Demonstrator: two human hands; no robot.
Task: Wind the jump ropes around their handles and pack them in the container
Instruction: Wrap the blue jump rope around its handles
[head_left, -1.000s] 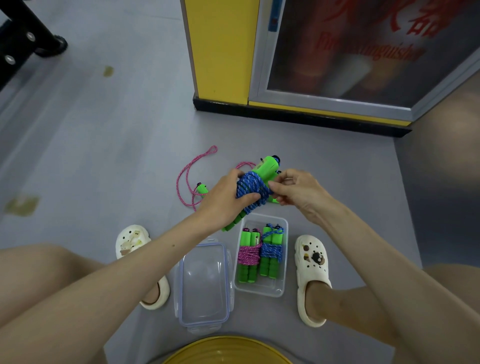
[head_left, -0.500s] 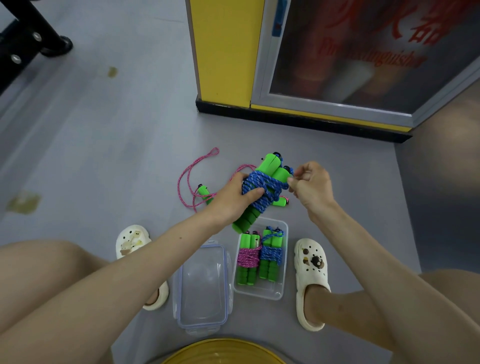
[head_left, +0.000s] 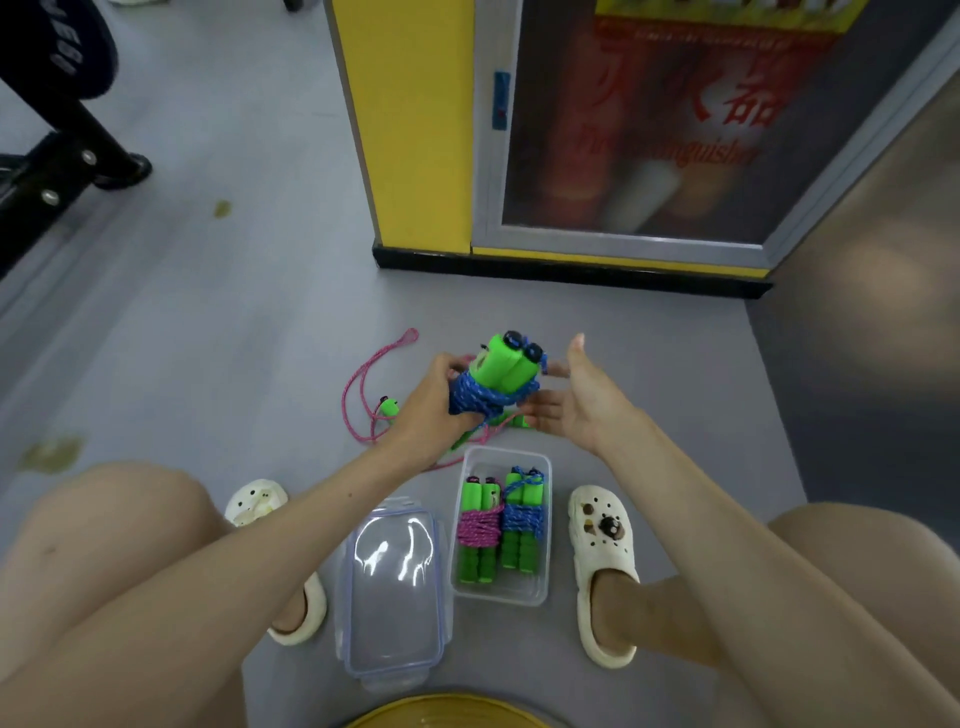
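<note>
The blue jump rope (head_left: 485, 402), wound on its green handles (head_left: 506, 366), is gripped by the left hand (head_left: 431, 400) near the container (head_left: 542, 592), right hand (head_left: 576, 400) open flat beside it, so hold the wraps tight going in.

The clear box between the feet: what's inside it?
The clear box holds two wound ropes side by side, a pink bundle and a blue bundle, each round green handles. Whether anything lies beneath them is hidden.
</note>
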